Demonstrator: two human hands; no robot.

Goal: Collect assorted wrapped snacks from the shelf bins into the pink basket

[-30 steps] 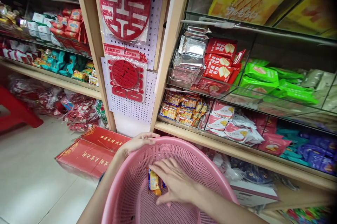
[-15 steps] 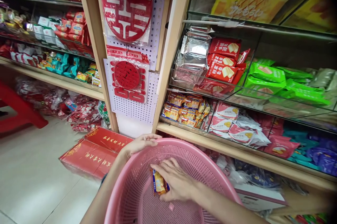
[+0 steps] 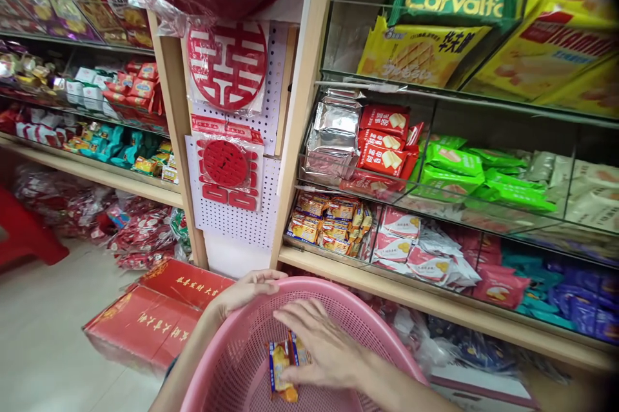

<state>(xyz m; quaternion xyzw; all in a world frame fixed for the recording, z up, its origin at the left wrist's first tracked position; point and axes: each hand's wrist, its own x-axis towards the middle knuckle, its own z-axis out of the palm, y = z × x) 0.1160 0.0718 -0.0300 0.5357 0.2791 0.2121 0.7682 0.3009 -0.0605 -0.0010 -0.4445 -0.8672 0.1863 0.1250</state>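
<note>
A pink perforated plastic basket [image 3: 251, 334] fills the bottom centre of the head view. My left hand [image 3: 244, 291] grips its far rim, fingers curled over the edge. My right hand [image 3: 319, 347] is inside the basket, fingers spread flat, resting on small orange and blue snack packets [image 3: 283, 363] that lie on the basket floor. More packets of the same kind fill a clear bin [image 3: 329, 225] on the shelf just above the basket.
Wooden shelves [image 3: 435, 309] with clear bins of red, green, silver and blue snack packs stand ahead and to the right. A pegboard with red paper decorations [image 3: 227, 67] hangs in the middle. Red boxes [image 3: 149, 315] lie on the tiled floor at left.
The view has tilted up, so the basket sits lower in the frame. My right hand has loosened from the packets and now lies flat on them. My left hand stays on the rim.
</note>
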